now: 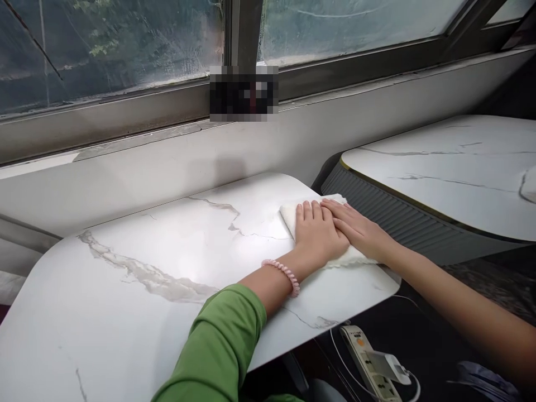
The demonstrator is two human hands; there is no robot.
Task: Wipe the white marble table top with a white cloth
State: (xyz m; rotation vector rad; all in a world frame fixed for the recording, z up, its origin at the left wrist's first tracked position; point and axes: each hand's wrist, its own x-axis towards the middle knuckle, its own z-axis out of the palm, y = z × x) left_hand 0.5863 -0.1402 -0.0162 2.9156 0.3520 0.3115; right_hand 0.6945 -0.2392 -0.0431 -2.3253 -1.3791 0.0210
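A folded white cloth [293,215] lies near the right end of a white marble-patterned table [167,279]. My left hand [317,231] lies flat on the cloth, fingers stretched out and together. A pink bead bracelet [285,273] is on that wrist, above a green sleeve [221,346]. My right hand [360,229] also rests flat on the cloth, its fingers lying partly over the left hand's edge. Most of the cloth is hidden under both hands.
A second marble-topped table [452,173] with a ribbed dark edge stands to the right across a narrow gap. A window sill [167,134] and window run along the back. On the floor below lies a white power strip [368,363] with a plug and cable.
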